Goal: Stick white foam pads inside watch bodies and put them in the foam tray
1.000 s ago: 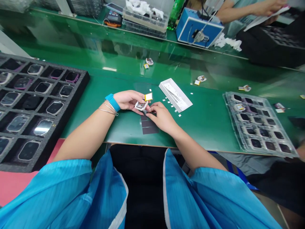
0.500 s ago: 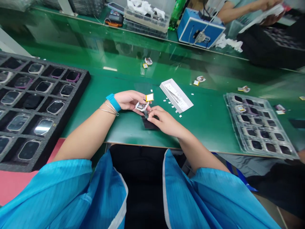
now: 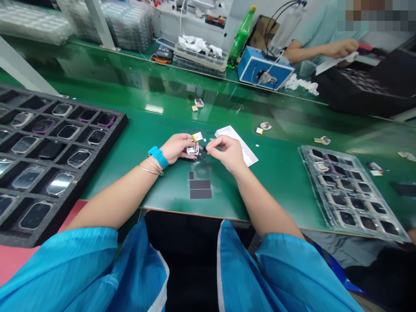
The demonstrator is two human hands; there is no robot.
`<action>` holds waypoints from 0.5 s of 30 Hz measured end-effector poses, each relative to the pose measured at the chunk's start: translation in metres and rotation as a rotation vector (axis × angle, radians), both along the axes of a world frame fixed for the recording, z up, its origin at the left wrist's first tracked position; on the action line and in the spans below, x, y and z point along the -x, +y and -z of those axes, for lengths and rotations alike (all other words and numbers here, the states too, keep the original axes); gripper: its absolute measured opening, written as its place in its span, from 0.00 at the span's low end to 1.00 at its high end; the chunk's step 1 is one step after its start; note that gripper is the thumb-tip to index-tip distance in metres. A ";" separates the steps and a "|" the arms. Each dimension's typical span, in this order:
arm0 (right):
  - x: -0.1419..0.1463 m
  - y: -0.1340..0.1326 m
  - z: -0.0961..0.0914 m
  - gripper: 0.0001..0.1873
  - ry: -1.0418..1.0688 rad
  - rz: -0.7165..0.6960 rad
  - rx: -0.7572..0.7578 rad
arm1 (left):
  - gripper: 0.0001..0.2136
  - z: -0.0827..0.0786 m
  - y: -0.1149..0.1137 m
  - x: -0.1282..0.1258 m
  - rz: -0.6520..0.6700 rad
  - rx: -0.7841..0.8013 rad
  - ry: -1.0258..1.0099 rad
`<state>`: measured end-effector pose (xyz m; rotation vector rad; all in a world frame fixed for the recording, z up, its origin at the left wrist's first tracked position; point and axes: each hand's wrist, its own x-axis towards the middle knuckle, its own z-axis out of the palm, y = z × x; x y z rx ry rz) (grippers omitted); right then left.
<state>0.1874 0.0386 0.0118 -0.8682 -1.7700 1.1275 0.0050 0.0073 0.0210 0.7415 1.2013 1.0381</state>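
My left hand [image 3: 178,148] holds an opened white smartwatch case [image 3: 193,148], its inside facing up. A small battery [image 3: 196,137] with yellow edges sticks out above the case. Just to the right, my right hand [image 3: 227,151] is closed in a pinch on a small dark piece [image 3: 205,150], close to the case but apart from it. Below the hands, a clear sheet with black rectangular stickers [image 3: 200,193] lies on the green table. Behind my right hand is a white box [image 3: 248,157], partly hidden by it.
A black foam tray [image 3: 121,123] of watches stands left. Clear plastic trays [image 3: 307,173] with watch cases lie right. Opened watches with batteries, such as one watch [image 3: 199,103], are spread at the back. Across the table are a blue box [image 3: 263,69] and another person's hand [image 3: 341,48].
My right hand has risen from the black stickers to beside the watch case, with a small dark piece pinched in its fingers. The sticker sheet is now uncovered. The camera view has tilted up.
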 end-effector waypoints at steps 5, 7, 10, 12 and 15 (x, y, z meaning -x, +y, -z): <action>0.006 -0.008 0.022 0.17 0.022 0.005 0.079 | 0.05 0.001 -0.004 -0.010 0.007 -0.004 0.014; 0.007 -0.012 0.023 0.19 0.027 -0.003 0.084 | 0.06 0.001 -0.005 -0.012 0.020 0.006 0.027; 0.007 -0.014 0.023 0.18 0.000 -0.011 0.039 | 0.07 0.002 -0.006 -0.014 0.036 0.017 0.044; 0.006 -0.014 0.022 0.16 -0.019 -0.024 0.000 | 0.07 0.001 -0.006 -0.015 0.041 0.012 0.055; 0.005 -0.015 0.020 0.14 -0.035 -0.028 -0.048 | 0.06 0.001 -0.006 -0.015 0.044 0.010 0.067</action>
